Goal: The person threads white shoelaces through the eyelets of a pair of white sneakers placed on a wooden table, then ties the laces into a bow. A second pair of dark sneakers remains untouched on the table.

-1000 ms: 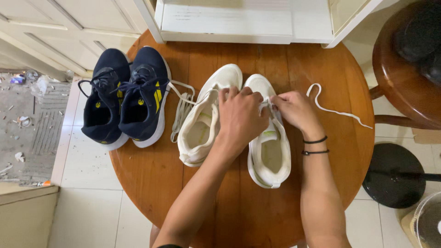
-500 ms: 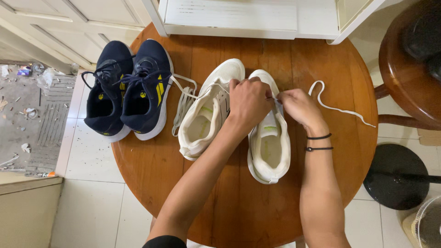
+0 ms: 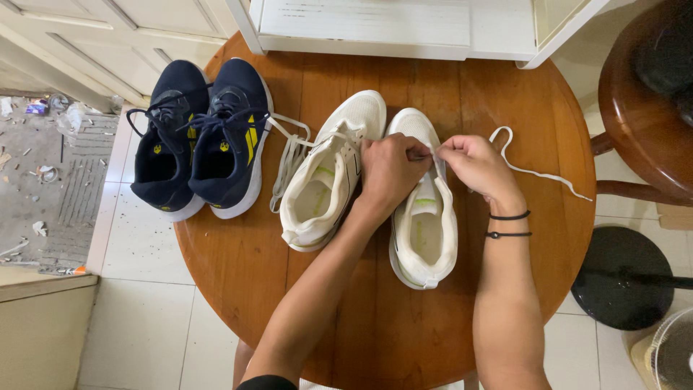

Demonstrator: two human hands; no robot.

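Both hands [image 3: 433,167] pinch lace [image 3: 530,171] (shoe-top).

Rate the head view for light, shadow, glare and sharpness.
Head view: soft, even daylight; faint shadows under the white shoes and navy shoes; mild sheen on the wooden table; both hands, left hand and right hand, sharp; no noticeable blur.

Two pairs of shoes on round table [image 3: 404,318], laced pair [image 3: 198,141] left, unlaced pair [image 3: 368,188] right

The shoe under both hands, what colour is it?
White shoe with pale green inside, seen in the head view.
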